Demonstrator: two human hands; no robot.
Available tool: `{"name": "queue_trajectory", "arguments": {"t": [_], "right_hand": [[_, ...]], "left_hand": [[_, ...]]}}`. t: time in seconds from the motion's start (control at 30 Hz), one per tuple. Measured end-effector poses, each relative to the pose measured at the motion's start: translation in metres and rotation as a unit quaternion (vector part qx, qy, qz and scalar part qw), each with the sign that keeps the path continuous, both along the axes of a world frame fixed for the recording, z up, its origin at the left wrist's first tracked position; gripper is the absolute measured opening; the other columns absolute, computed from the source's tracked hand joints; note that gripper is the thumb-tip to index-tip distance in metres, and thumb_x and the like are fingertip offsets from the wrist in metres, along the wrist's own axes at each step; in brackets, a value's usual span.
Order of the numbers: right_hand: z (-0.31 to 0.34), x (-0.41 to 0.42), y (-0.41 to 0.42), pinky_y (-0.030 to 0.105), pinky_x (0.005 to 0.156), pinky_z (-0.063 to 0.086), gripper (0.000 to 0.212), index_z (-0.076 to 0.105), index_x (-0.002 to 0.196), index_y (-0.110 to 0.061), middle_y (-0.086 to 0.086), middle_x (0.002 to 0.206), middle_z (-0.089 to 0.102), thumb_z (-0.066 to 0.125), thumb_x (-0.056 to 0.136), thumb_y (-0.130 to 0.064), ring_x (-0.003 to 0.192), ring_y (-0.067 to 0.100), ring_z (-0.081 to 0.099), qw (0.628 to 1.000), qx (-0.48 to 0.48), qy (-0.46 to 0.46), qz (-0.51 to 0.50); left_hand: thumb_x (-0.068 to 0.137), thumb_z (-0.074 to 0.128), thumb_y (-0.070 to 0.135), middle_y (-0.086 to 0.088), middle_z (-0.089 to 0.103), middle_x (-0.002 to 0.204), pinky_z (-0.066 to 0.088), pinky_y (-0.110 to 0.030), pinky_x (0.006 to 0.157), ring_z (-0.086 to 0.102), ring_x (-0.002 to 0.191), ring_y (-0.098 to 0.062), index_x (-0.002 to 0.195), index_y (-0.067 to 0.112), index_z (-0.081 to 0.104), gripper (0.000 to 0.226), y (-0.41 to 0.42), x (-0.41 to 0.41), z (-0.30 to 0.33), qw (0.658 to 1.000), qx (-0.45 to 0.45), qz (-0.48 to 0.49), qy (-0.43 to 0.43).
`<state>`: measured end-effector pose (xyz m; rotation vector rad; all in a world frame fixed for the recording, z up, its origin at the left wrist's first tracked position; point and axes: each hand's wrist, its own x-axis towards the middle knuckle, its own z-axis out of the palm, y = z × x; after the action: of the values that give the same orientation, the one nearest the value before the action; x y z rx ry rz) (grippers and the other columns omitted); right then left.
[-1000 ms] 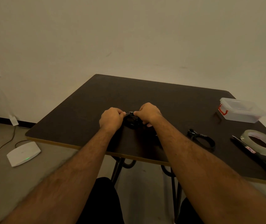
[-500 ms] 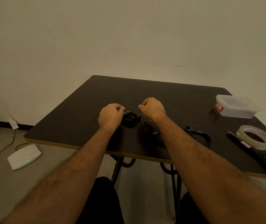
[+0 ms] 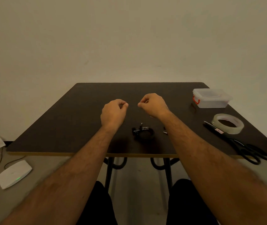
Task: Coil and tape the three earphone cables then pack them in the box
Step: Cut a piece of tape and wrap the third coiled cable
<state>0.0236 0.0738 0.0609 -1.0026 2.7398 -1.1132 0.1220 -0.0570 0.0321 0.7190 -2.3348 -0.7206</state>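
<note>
Earphone coil (image 3: 143, 133) lies on the surface (image 3: 81, 114); beyond it, left hand (image 3: 113, 112) and right hand (image 3: 154, 105) hover, fingers curled, seemingly holding nothing.

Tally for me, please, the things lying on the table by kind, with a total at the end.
Coiled earphone cable: 1 in plain view
Clear plastic box: 1
Tape roll: 1
Scissors: 1
Total: 4
The small dark bits beside the right forearm may be another cable, but they are too hidden to count.
</note>
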Motion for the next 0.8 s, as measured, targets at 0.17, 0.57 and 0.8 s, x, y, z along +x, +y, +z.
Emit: {"name": "queue_trajectory", "arguments": {"t": [0.17,0.57,0.8], "right_hand": [[0.013,-0.009,0.052,0.037,0.087,0.057,0.010,0.069,0.099,-0.020,-0.007,0.092,0.064,0.066,0.093,-0.026,0.090,0.009,0.062,1.000,-0.008,0.017,-0.018],[0.015,-0.037,0.220,0.037,0.090,0.054,0.010,0.071,0.093,-0.018,0.001,0.098,0.070,0.068,0.087,-0.011,0.093,0.017,0.063,0.974,0.154,0.029,-0.166],[-0.002,-0.036,0.286,0.040,0.090,0.055,0.026,0.066,0.109,-0.014,0.005,0.102,0.067,0.072,0.084,-0.017,0.094,0.022,0.063,0.926,0.289,-0.013,-0.241]], "left_hand": [[0.098,0.056,0.036,0.007,0.069,0.105,0.044,-0.026,0.073,0.057,0.089,-0.004,0.115,0.024,0.068,0.024,0.056,-0.025,0.012,0.996,-0.018,-0.082,0.004],[0.096,0.061,0.029,0.003,0.066,0.120,0.049,-0.033,0.093,0.059,0.110,-0.012,0.122,0.022,0.065,0.027,0.202,-0.100,0.000,0.968,0.026,-0.232,-0.095],[0.097,0.061,0.023,-0.004,0.065,0.127,0.046,-0.036,0.099,0.059,0.117,-0.020,0.133,0.017,0.059,0.037,0.241,-0.139,-0.006,0.960,0.014,-0.244,-0.133]]}}
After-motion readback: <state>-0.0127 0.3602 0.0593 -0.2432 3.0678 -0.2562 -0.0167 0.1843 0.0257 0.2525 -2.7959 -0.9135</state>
